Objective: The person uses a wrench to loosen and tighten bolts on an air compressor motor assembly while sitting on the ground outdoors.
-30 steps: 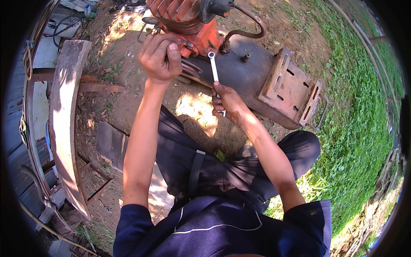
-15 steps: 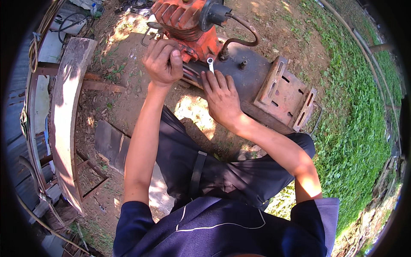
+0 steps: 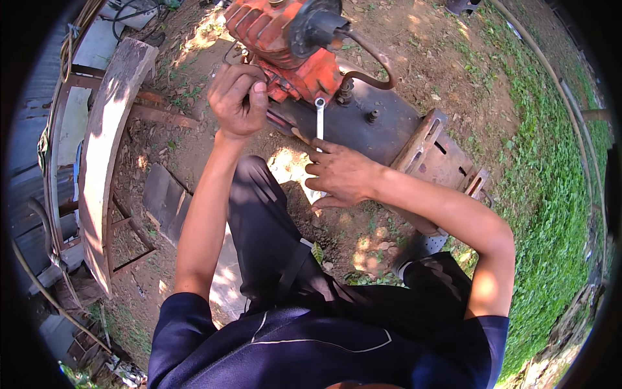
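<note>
A silver ring wrench (image 3: 320,123) sits with its ring end at the lower edge of a red, finned compressor pump (image 3: 311,74), and its handle points toward me. My right hand (image 3: 346,172) is curled round the lower handle, with the index finger reaching across it. At the pump's left side, my left hand (image 3: 236,100) is closed, its fingertips bent against the lower part of the pump. Whatever those fingers hold is hidden. The pump stands on a dark, rounded tank (image 3: 389,126), and a bent pipe (image 3: 382,58) runs from the pump down to it.
A rusty slotted mounting bracket (image 3: 444,155) is fixed on the tank's right end. An upright fitting (image 3: 373,115) sticks up from the tank. To the left stands a curved wooden plank (image 3: 107,149) by a rusty frame. Grass (image 3: 544,194) covers the right side.
My right hand has moved from near the wrench's ring end to its lower handle, baring more of the shaft. My left hand stays by the pump. My legs and the view have shifted.
</note>
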### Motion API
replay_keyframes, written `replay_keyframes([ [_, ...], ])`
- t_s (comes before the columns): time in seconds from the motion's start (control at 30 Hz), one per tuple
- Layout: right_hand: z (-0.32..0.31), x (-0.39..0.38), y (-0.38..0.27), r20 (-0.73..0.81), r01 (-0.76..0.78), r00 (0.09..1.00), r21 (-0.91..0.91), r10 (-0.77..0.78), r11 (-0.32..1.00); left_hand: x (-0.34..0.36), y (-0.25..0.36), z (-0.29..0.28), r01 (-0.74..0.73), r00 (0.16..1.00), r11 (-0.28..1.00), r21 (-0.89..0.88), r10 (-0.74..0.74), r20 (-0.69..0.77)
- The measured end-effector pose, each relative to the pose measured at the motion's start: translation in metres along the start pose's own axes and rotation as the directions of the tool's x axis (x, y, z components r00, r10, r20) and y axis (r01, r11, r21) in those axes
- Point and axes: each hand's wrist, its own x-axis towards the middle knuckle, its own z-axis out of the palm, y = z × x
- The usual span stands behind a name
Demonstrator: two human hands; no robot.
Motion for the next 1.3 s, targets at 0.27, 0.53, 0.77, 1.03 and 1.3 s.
replay_keyframes([
  [0.27, 0.007, 0.004, 0.0, 0.018, 0.043, 0.999, 0.008, -0.043, 0.999, -0.002, 0.057, 0.025, 0.695, 0.719, 0.663, 0.278, -0.634, -0.285],
  [0.53, 0.007, 0.007, -0.01, 0.068, 0.021, 0.997, 0.01, -0.022, 1.0, 0.008, 0.063, 0.056, 0.843, 0.526, 0.455, 0.288, -0.584, -0.618],
  [0.77, 0.004, -0.024, 0.009, -0.025, 0.12, 0.993, 0.122, -0.118, 0.985, 0.008, 0.062, 0.062, 0.784, 0.621, 0.413, 0.464, -0.51, -0.596],
  [1.03, -0.069, -0.084, 0.083, 0.168, 0.149, 0.964, 0.304, -0.207, 0.941, 0.037, 0.082, 0.061, 0.958, 0.285, 0.235, 0.164, -0.743, -0.606],
  [1.3, -0.053, -0.082, 0.066, -0.072, 0.069, 0.995, 0.089, -0.063, 0.994, 0.013, 0.072, 0.064, 0.835, 0.548, 0.384, 0.393, -0.535, -0.643],
])
